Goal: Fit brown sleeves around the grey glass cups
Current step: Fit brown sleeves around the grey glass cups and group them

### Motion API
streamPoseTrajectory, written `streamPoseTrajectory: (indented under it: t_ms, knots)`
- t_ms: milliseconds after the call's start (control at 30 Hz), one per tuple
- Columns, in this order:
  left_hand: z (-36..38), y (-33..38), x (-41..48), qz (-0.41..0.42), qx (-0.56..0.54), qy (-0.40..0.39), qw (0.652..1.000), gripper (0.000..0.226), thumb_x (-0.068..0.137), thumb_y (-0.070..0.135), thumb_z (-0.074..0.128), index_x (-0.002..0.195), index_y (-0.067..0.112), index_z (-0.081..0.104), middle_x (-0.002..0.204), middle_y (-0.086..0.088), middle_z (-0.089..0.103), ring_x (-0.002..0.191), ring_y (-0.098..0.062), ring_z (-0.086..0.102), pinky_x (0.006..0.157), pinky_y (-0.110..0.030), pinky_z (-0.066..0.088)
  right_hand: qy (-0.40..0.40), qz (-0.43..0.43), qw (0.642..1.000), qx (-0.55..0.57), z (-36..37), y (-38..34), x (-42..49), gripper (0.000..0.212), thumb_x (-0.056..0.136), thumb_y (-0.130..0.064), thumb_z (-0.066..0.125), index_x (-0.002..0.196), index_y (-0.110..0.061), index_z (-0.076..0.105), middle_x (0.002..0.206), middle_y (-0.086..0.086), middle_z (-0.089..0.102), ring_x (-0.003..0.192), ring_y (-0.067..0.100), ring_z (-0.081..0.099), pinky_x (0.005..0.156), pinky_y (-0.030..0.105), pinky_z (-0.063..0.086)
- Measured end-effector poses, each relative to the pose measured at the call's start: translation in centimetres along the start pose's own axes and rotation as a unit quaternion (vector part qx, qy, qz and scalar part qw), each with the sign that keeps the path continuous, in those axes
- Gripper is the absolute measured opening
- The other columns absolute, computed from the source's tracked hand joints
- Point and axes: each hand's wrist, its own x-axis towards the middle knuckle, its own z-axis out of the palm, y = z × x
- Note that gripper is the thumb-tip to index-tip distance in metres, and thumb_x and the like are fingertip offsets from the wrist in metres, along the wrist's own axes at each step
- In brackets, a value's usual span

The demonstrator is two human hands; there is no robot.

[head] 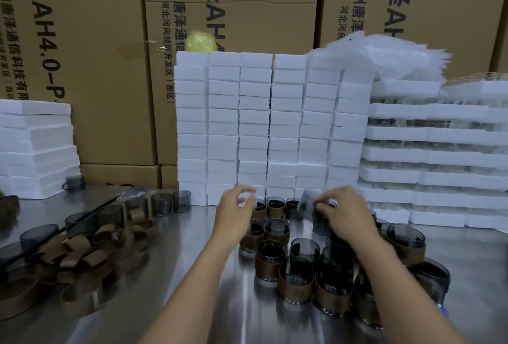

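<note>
Both forearms (192, 288) are stretched forward; some fourteen sleeved cups (295, 275) are clustered under the fingers, about seven bare grey cups (160, 204) left of them. A blurred grey cup (310, 198) is gripped by the right hand (346, 214) — the left hand (233, 207) is held loosely curled, empty

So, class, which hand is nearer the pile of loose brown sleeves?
Left. The left hand is right of the sleeve pile; the right hand is farther right, apparently gripping a grey cup above the sleeved cups.
</note>
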Motion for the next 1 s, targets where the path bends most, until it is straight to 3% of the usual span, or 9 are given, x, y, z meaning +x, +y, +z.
streamPoseTrajectory:
  t_ms: [67,133,200,267,467,600,767,900,1000]
  knots:
    - [-0.8,4.0,0.2,0.042,-0.031,-0.025,0.998,0.026,0.108,0.027,0.067,0.132,0.034,0.066,0.139,0.012,0.063,0.128,-0.009,0.061,0.086,-0.012,0.045,0.011,-0.026,0.995,0.094,-4.2,-1.7,0.0,0.017,0.103,-0.022,0.074,0.099,-0.037,0.079,0.109,0.0,0.079,0.062,0.008,0.058,0.056,0.024,0.047]
    - [-1.6,8.0,0.1,0.094,-0.047,-0.061,0.993,0.044,0.101,0.037,0.077,0.142,0.037,0.062,0.139,0.016,0.065,0.127,-0.003,0.063,0.097,-0.017,0.049,0.018,-0.079,0.987,0.141,-8.3,-3.4,-0.7,0.019,0.103,-0.028,0.074,0.096,-0.045,0.078,0.095,-0.004,0.08,0.048,0.021,0.057,0.051,0.032,0.053]
    - [-2.3,11.1,-0.3,0.13,-0.041,-0.114,0.984,0.064,0.091,0.052,0.084,0.149,0.041,0.059,0.14,0.022,0.066,0.128,0.007,0.061,0.101,-0.019,0.049,0.021,-0.135,0.976,0.173,-11.2,-4.9,-1.8,0.014,0.102,-0.029,0.075,0.099,-0.042,0.08,0.094,-0.004,0.082,0.077,0.037,0.076,0.075,0.053,0.066]
    - [-2.4,12.8,-1.0,0.163,-0.004,-0.14,0.977,0.071,0.084,0.059,0.087,0.148,0.042,0.06,0.136,0.025,0.069,0.125,0.014,0.06,0.103,-0.021,0.049,0.005,-0.183,0.964,0.194,-12.8,-6.1,-2.7,0.012,0.102,-0.026,0.075,0.101,-0.037,0.081,0.099,-0.009,0.083,0.089,0.018,0.08,0.089,0.055,0.063]
    - [-2.5,13.8,-1.5,0.236,0.027,-0.046,0.97,0.061,0.075,0.03,0.1,0.125,0.032,0.066,0.119,0.023,0.074,0.114,0.009,0.066,0.084,-0.002,0.043,-0.003,-0.242,0.955,0.169,-13.6,-8.4,-3.9,0.034,0.094,-0.018,0.084,0.109,-0.047,0.074,0.114,-0.018,0.076,0.092,0.001,0.076,0.07,0.029,0.053]
    - [-2.9,14.4,-2.0,0.283,0.095,-0.019,0.954,0.065,0.075,0.029,0.099,0.123,0.037,0.055,0.119,0.026,0.069,0.119,0.003,0.061,0.092,-0.023,0.051,-0.026,-0.278,0.928,0.249,-13.5,-8.9,-4.3,0.068,0.087,-0.011,0.089,0.138,-0.047,0.063,0.116,-0.006,0.073,0.09,0.014,0.077,0.081,0.026,0.063]
    - [-2.9,15.4,-2.7,0.313,0.113,0.001,0.943,0.061,0.08,0.033,0.095,0.125,0.034,0.054,0.122,0.021,0.067,0.121,-0.004,0.061,0.095,-0.036,0.054,-0.035,-0.275,0.928,0.25,-14.1,-8.4,-4.0,0.054,0.087,-0.015,0.089,0.129,-0.045,0.073,0.113,-0.012,0.071,0.089,0.01,0.075,0.067,0.012,0.051]
    - [-3.3,15.7,-2.9,0.343,0.11,0.014,0.933,0.059,0.082,0.032,0.093,0.13,0.037,0.058,0.126,0.021,0.065,0.123,-0.004,0.058,0.091,-0.027,0.049,-0.036,-0.256,0.931,0.259,-14.4,-7.7,-3.7,0.038,0.092,-0.026,0.085,0.124,-0.045,0.077,0.115,-0.013,0.074,0.098,0.012,0.077,0.086,0.028,0.056]
    - [-3.8,16.0,-2.9,0.364,0.124,0.012,0.923,0.063,0.082,0.027,0.093,0.134,0.042,0.061,0.127,0.019,0.063,0.125,-0.007,0.057,0.093,-0.026,0.047,-0.032,-0.252,0.917,0.306,-14.1,-7.6,-3.6,0.019,0.099,-0.029,0.075,0.117,-0.032,0.082,0.112,-0.006,0.079,0.099,0.016,0.077,0.082,0.029,0.064]
